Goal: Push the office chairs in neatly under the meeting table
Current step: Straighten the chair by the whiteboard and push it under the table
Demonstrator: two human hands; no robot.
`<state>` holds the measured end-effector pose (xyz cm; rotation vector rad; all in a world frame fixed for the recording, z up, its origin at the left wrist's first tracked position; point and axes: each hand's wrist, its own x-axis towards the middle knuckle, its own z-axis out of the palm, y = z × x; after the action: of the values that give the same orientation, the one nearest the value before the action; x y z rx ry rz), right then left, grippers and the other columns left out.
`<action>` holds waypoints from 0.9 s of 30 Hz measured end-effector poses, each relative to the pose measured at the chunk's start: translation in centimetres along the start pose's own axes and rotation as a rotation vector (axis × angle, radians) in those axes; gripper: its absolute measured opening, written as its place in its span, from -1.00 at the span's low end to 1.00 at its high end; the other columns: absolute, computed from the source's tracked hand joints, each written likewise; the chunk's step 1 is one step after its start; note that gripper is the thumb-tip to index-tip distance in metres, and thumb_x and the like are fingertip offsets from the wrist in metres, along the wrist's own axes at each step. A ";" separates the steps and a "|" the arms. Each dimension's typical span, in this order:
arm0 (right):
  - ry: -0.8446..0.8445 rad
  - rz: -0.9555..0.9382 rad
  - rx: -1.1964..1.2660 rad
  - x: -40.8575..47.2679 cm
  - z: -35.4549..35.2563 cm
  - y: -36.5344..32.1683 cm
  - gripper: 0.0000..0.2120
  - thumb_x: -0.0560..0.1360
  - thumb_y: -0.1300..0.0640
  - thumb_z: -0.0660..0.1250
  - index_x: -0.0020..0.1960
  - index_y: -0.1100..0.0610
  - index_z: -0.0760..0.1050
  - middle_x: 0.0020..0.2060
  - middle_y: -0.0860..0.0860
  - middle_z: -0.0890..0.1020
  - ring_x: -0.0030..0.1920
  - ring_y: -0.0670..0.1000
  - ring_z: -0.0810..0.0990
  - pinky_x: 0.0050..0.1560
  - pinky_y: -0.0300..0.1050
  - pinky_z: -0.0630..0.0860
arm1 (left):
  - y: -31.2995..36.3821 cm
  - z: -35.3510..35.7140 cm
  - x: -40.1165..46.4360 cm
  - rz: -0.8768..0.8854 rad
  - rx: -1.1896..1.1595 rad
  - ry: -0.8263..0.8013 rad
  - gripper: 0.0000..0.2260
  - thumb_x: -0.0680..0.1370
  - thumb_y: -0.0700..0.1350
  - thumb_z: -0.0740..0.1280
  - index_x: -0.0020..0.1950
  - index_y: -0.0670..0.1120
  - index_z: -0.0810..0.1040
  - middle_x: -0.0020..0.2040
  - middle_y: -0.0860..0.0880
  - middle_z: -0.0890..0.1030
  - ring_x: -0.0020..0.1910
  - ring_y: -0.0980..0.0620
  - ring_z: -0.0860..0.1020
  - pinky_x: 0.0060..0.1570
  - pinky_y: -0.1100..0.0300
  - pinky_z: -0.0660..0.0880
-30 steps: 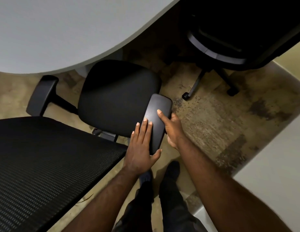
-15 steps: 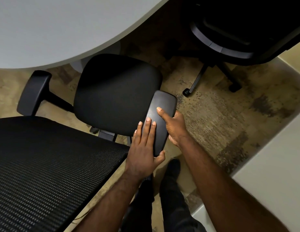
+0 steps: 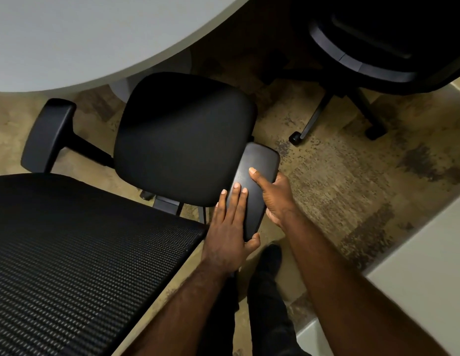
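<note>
1. Mottled tan and brown carpet (image 3: 339,176) covers the floor of a meeting room, seen from above through a head-worn camera.
2. Nearest the viewer stands a black office chair (image 3: 182,140), its padded seat partly tucked beneath the curved edge of a pale grey tabletop (image 3: 82,34); the front of the seat lies in the tabletop's shadow.
3. That chair's mesh backrest (image 3: 77,265) fills the lower left of the view, and its far armrest (image 3: 47,134) juts out at the left, clear of the tabletop edge.
4. On the chair's other side, the near armrest pad (image 3: 259,173) is held by both hands.
5. The left hand (image 3: 230,229) lies flat along the pad's inner side with fingers straight and together, the thumb hooked round the pad's near end, so this grip is released and pressing.
6. The right hand (image 3: 275,199) grasps the pad's outer edge, thumb on top and fingers curled underneath.
7. Below the hands, the person's dark trousers and a dark shoe (image 3: 270,255) show on the carpet.
8. A second black office chair (image 3: 372,47) sits at the upper right, beside the tabletop, its wheeled base legs resting on the carpet.
9. A pale wall corner (image 3: 416,278) occupies the lower right.
</note>
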<state>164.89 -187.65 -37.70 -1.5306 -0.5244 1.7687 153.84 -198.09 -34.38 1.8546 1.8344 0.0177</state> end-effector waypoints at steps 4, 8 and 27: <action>0.010 0.040 -0.028 0.7 -0.2 1.0 -0.47 0.31 0.01 0.54 0.18 0.20 0.50 -0.01 0.10 0.68 -0.04 0.06 0.68 0.00 0.08 0.61 | -0.6 1.1 0.4 -0.016 0.005 -0.038 -0.06 0.45 0.16 0.33 0.57 0.00 -0.28 0.57 0.07 -0.29 0.54 -0.04 -0.27 0.50 -0.03 -0.02; 0.001 0.060 -0.048 1.4 -0.5 2.1 -0.52 0.33 0.03 0.54 0.15 0.20 0.50 0.00 0.13 0.67 -0.05 0.07 0.68 0.02 0.12 0.61 | -1.2 2.1 0.6 -0.032 0.021 -0.084 -0.05 0.47 0.16 0.35 0.56 0.00 -0.30 0.56 0.08 -0.32 0.53 -0.03 -0.29 0.50 -0.01 -0.04; 0.073 -0.079 -0.410 -4.2 -0.9 -0.4 -0.21 0.46 0.05 0.43 0.53 0.15 0.07 0.49 0.11 0.25 0.44 0.06 0.27 0.31 -0.15 0.32 | 1.9 -3.8 -0.6 -0.053 -0.042 -0.038 -0.19 0.56 0.04 0.30 0.58 -0.04 -0.22 0.53 0.08 -0.31 0.52 0.05 -0.25 0.47 0.06 -0.22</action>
<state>166.00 -190.61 -34.78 -1.8126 -0.9419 1.6038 154.15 -197.18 -30.20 1.7656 1.8422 0.0019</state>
